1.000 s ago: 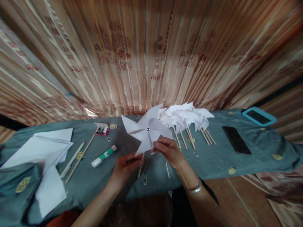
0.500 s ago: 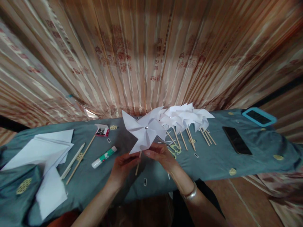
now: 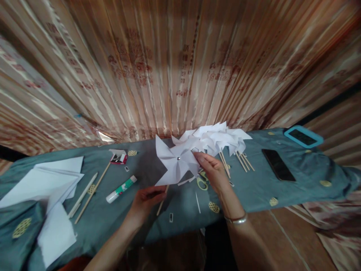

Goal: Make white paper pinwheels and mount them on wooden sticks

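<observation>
A white paper pinwheel (image 3: 178, 165) with a shiny pin at its centre is held up over the table. My left hand (image 3: 146, 201) pinches its wooden stick (image 3: 161, 203) just below the paper blades. With thumb and fingers, my right hand (image 3: 213, 169) grips the edge of a blade on the pinwheel's right side. Behind it, several finished-looking pinwheels (image 3: 225, 136) lie overlapped in a row, their sticks pointing toward me. Scissors with pale green handles (image 3: 202, 183) are partly hidden under my right hand and the pinwheel.
Left on the blue-grey cloth (image 3: 98, 229) lie white paper sheets (image 3: 56, 177), a pencil-like white stick (image 3: 83, 194), a wooden stick (image 3: 93, 192), a small open box of pins (image 3: 118, 157) and a glue stick (image 3: 121, 189). A phone (image 3: 278, 165) and a blue-framed device (image 3: 303, 136) lie right.
My right hand has moved from low by the stick up to the right blade of the pinwheel. The pinwheel has turned a little, while my left hand keeps its hold on the stick.
</observation>
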